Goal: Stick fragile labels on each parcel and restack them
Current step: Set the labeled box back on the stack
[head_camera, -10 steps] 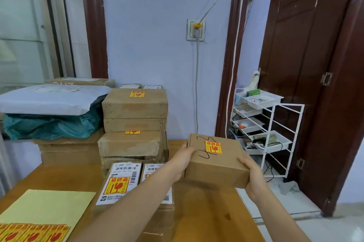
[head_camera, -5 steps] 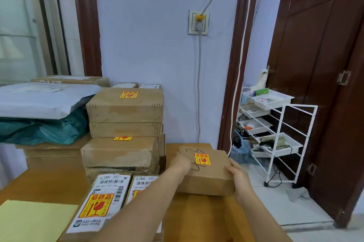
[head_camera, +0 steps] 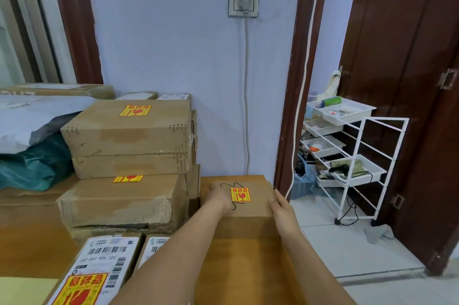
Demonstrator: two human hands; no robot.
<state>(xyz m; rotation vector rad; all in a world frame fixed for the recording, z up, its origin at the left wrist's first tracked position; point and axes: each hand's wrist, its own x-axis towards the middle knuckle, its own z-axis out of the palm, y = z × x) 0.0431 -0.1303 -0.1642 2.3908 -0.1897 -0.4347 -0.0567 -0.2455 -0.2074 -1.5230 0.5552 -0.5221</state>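
Two hands are holding one small cardboard parcel [head_camera: 244,207] that is sitting on the wooden desk [head_camera: 248,267] at its far right corner, close to the wall and just beside the stack of larger boxes. The left hand [head_camera: 221,198] is lying over the parcel's top left part, its fingers bent down onto the cardboard, next to the parcel's yellow-and-red fragile label [head_camera: 240,194]. The right hand [head_camera: 282,209] is pressing against the parcel's right side with its fingers stretched along the edge; whether the thumb is wrapping round cannot be made out. A black scribble is running across the parcel's top, partly under the label.

To the left, two big cardboard boxes are standing stacked: the upper box [head_camera: 129,135] is carrying one fragile label [head_camera: 135,110] on its top, and the lower box [head_camera: 121,201] is showing one fragile label [head_camera: 127,178] at its top edge, half tucked under the upper one. In front of them, two parcels with white shipping labels are lying side by side at the near edge; the left parcel [head_camera: 96,272] is bearing one large fragile label [head_camera: 80,288], while the right one [head_camera: 154,247] is mostly hidden behind the left forearm. That is five labels counting four visible fragile stickers plus shipping sheets.

A white wire rack [head_camera: 347,155] with four trays is standing on the floor by the brown door [head_camera: 409,81].
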